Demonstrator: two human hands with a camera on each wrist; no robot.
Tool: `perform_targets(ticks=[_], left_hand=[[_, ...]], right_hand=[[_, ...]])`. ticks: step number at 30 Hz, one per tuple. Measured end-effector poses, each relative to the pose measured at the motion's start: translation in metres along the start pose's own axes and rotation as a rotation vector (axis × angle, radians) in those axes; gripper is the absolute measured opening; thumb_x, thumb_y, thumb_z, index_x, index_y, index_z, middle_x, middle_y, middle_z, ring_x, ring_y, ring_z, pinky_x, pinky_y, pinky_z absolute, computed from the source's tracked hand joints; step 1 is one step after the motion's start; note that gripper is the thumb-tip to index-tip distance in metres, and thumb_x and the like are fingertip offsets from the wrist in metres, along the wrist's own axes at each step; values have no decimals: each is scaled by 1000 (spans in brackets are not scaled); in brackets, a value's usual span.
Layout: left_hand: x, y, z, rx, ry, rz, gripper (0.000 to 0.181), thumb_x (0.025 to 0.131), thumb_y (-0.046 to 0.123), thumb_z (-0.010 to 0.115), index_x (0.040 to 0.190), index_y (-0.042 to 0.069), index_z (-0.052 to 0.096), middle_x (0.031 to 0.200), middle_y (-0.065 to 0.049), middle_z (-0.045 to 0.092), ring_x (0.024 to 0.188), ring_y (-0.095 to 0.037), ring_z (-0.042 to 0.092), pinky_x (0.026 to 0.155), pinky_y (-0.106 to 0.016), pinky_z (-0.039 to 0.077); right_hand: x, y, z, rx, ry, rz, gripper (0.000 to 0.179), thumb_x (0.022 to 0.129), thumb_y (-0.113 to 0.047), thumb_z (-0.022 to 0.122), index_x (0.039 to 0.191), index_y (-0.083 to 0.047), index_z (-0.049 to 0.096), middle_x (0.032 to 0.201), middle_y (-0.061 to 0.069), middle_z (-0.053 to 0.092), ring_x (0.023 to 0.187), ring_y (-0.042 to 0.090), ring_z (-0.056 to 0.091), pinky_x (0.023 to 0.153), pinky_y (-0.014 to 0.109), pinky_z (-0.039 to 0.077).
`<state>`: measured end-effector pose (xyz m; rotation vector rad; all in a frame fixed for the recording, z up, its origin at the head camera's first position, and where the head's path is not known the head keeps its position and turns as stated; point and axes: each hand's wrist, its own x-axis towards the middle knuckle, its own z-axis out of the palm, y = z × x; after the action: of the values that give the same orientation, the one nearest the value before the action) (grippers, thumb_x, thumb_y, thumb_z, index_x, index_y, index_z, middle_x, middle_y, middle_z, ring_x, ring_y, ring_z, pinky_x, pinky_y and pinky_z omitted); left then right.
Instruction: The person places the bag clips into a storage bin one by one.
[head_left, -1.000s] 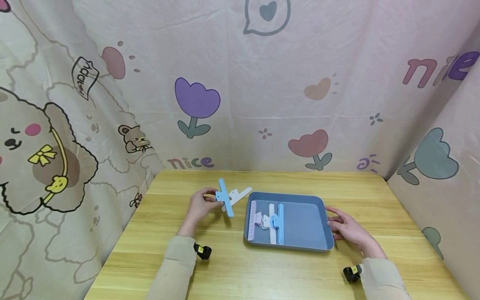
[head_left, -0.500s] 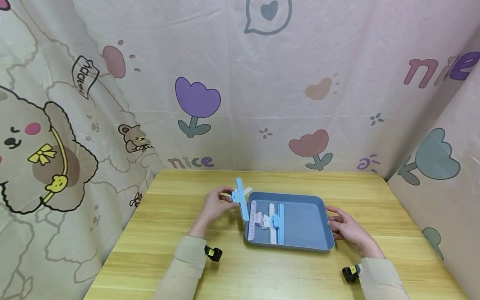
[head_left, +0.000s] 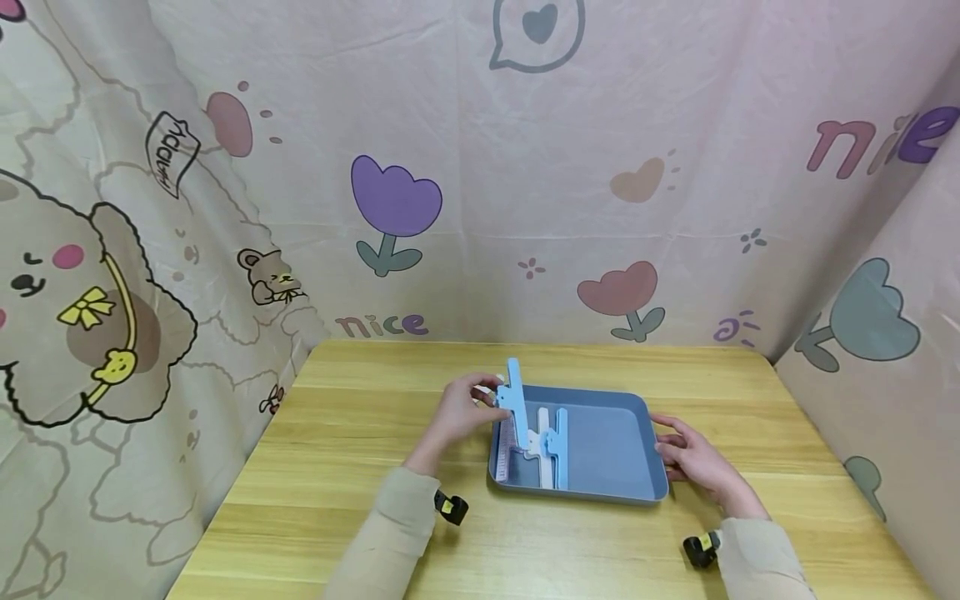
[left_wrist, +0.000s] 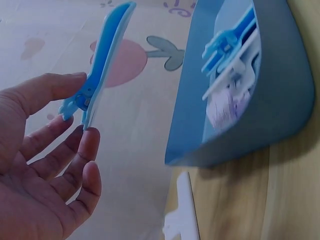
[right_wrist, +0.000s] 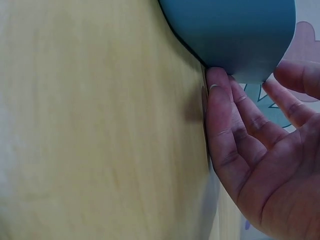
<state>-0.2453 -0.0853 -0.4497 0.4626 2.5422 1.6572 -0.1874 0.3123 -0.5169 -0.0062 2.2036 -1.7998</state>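
My left hand [head_left: 465,410] pinches a light blue clip [head_left: 514,400] between thumb and fingers, its long bar tilted over the left side of a grey-blue tray [head_left: 611,433]. In the left wrist view the held blue clip [left_wrist: 102,55] shows side-on. Along the left part of the tray lie a pale purple clip [head_left: 503,467], a white clip [head_left: 544,471] and another blue clip [head_left: 562,458], side by side. At the tray's right end, my right hand [head_left: 697,458] rests its fingertips against the outer wall [right_wrist: 240,40], with fingers loosely bent.
A further white clip [left_wrist: 184,212] lies on the wooden table [head_left: 337,450] beside the tray's left end, mostly hidden behind the left hand in the head view. A printed curtain [head_left: 480,183] hangs behind the table.
My left hand has carried the blue clip rightward, from beside the white clip on the table to over the tray's left side. The right hand and tray have stayed in place.
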Motion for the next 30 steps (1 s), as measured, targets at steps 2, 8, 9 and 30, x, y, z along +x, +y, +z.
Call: perform_targets(ticks=[2, 8, 9, 30], left_hand=[[1, 4, 5, 13, -16, -8, 50, 74, 12, 86, 119, 6, 66, 103, -2, 63, 92, -24, 60, 70, -31, 54], [5, 16, 22, 63, -66, 9, 49, 74, 15, 87, 118, 8, 66, 98, 0, 62, 91, -24, 59, 71, -29, 53], [6, 17, 26, 69, -75, 17, 47, 74, 14, 87, 116, 8, 67, 96, 0, 62, 89, -23, 59, 70, -29, 52], [17, 23, 85, 148, -216, -12, 39, 74, 15, 87, 109, 12, 69, 96, 4, 61, 74, -8, 57, 62, -24, 50]], right_hand=[[0, 0, 0, 2, 0, -2, 58, 101, -2, 45, 153, 1, 19, 134, 36, 41, 95, 26, 64, 72, 40, 57], [0, 0, 0, 14, 5, 3, 58, 101, -2, 45, 153, 0, 20, 134, 36, 41, 97, 28, 64, 73, 41, 57], [0, 0, 0, 14, 6, 4, 58, 102, -2, 46, 153, 0, 20, 134, 36, 41, 98, 28, 64, 73, 41, 57], [-1, -2, 1, 16, 2, 6, 58, 102, -2, 46, 153, -1, 19, 134, 35, 42, 97, 29, 64, 72, 40, 57]])
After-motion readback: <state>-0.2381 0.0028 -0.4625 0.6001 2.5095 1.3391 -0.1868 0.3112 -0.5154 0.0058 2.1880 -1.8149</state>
